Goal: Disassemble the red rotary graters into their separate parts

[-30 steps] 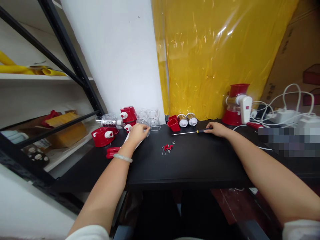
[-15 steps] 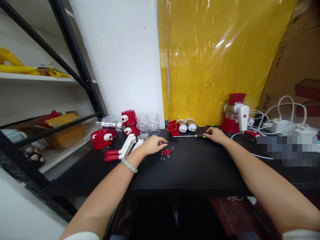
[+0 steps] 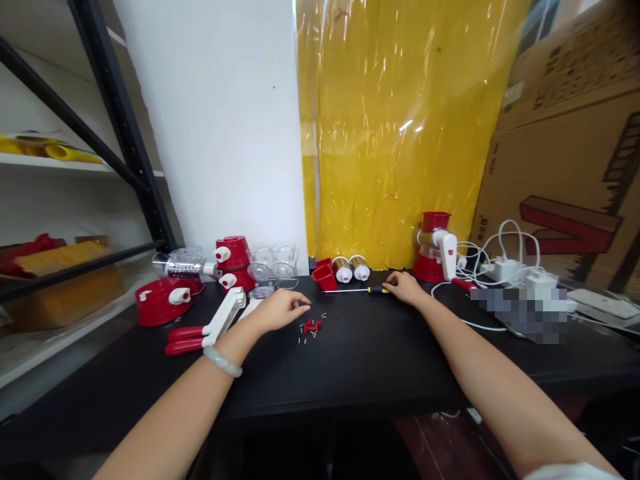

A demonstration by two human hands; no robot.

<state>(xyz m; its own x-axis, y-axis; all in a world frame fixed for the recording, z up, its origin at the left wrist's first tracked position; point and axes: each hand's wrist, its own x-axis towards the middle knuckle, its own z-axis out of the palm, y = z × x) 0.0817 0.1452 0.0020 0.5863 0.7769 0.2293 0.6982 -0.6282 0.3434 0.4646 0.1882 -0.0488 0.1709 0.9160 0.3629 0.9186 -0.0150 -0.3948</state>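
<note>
My right hand [image 3: 401, 287] pinches the end of the black and yellow handle of a screwdriver [image 3: 377, 290], which lies on the black table with its shaft pointing left. The tip is close to red plastic hoppers [image 3: 325, 275]. My left hand [image 3: 285, 308] hovers with its fingers apart and nothing in it. Just right of and below it lie small red parts and silver screws [image 3: 312, 326]. White crank handles with red grips [image 3: 220, 323] lie by my left wrist. Two drum graters [image 3: 351, 269] lie behind the screwdriver.
Red bases [image 3: 163, 301] and clear plastic parts [image 3: 274, 261] stand at the back left. An assembled red and white grinder [image 3: 434, 248] stands at the back right, beside white cables and plugs [image 3: 515, 270]. A black metal shelf [image 3: 143, 180] rises at the left.
The view has shifted to the right, so the objects appear further left. Both hands look much the same, the right one still at the screwdriver handle.
</note>
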